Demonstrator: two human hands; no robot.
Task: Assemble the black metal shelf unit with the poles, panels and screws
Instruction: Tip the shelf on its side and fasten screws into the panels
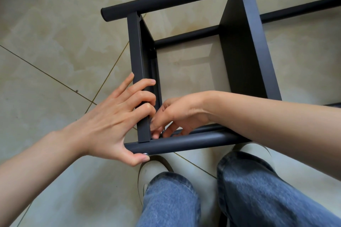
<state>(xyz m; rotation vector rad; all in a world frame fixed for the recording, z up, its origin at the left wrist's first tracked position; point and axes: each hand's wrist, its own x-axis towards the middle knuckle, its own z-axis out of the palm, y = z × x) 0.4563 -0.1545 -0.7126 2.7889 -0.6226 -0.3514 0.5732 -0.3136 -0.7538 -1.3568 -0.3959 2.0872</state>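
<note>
Left hand [110, 121] gripped end panel [137, 72] | right hand [177, 116] pinched something small, unclear, at pole [184, 143] | frame rigid; hold by poles.

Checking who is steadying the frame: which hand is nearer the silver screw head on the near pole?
Left. The left hand has its thumb right beside the screw head, under the near pole. The right hand works above the pole, at the panel corner.
</note>
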